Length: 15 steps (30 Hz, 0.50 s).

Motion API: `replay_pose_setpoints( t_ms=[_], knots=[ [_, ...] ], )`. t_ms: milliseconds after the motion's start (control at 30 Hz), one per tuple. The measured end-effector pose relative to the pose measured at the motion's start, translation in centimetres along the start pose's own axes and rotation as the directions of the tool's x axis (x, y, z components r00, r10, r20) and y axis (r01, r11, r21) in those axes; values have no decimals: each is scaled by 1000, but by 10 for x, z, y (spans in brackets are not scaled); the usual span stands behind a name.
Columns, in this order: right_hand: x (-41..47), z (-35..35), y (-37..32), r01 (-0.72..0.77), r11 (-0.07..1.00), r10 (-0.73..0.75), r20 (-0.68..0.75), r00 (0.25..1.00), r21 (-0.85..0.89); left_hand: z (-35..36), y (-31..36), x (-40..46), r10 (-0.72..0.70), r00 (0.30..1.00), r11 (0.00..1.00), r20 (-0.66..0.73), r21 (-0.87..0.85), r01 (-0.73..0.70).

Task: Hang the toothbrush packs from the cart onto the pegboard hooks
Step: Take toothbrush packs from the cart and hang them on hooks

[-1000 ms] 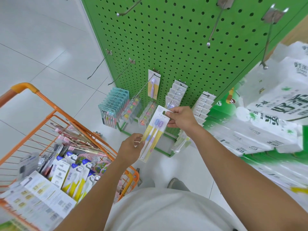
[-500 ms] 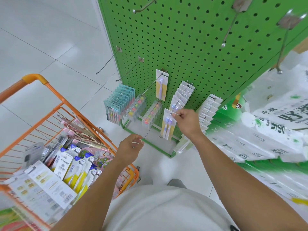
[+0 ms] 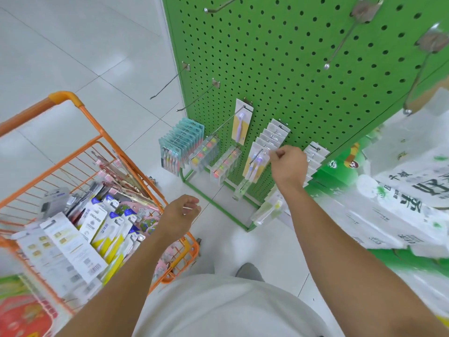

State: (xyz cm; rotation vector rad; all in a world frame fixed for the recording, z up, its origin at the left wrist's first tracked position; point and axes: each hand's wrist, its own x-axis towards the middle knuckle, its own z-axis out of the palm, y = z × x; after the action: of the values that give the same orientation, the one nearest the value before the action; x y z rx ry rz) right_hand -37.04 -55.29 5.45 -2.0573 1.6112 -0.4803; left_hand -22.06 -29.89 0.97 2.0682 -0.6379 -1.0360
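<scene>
A yellow-and-white toothbrush pack (image 3: 256, 164) hangs at the front of a hook on the green pegboard (image 3: 291, 69), ahead of a row of white packs (image 3: 275, 133). My right hand (image 3: 288, 166) is at its top right corner, fingers curled and pinching the header. My left hand (image 3: 179, 215) hovers over the near corner of the orange cart (image 3: 80, 110), loosely curled and holding nothing. Several toothbrush packs (image 3: 107, 229) lie piled in the cart.
Low hooks carry teal packs (image 3: 181, 147), clear packs (image 3: 205, 152) and a single purple brush pack (image 3: 241, 125). Bare hooks (image 3: 167, 88) jut out to the left and higher up (image 3: 340, 47). Plastic-wrapped tissue bundles (image 3: 401, 190) crowd the right. White tiled floor lies below.
My right hand carried the pack up to the pegboard and slid it onto the hook. My left hand let go of its lower end and dropped back toward the cart.
</scene>
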Motion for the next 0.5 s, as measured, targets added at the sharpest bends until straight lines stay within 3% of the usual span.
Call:
replay_pose_setpoints(
  t_ms=[67,133,233,267,367,500],
  knots=[
    [-23,-5,-4,27,995,-18,-91,996,98,-3,-7,-13,-42,998,999,-49,-21,41],
    [-52,-1,-13,147,962,-123,-117,986,230,-10,-19,-28,-94,986,995,-141,-38,90],
    [-96,30,-34,252,903,-320,153,935,347,-33,-49,-54,-205,934,978,-292,-39,203],
    [-110,47,-42,264,899,-373,295,880,351,-43,-61,-64,-245,907,969,-341,-52,242],
    [-155,99,-67,316,892,-452,645,617,323,-76,-94,-87,-369,795,924,-482,-101,368],
    [-196,146,-115,352,871,-470,793,387,344,-127,-141,-94,-451,654,869,-607,-132,477]
  ],
)
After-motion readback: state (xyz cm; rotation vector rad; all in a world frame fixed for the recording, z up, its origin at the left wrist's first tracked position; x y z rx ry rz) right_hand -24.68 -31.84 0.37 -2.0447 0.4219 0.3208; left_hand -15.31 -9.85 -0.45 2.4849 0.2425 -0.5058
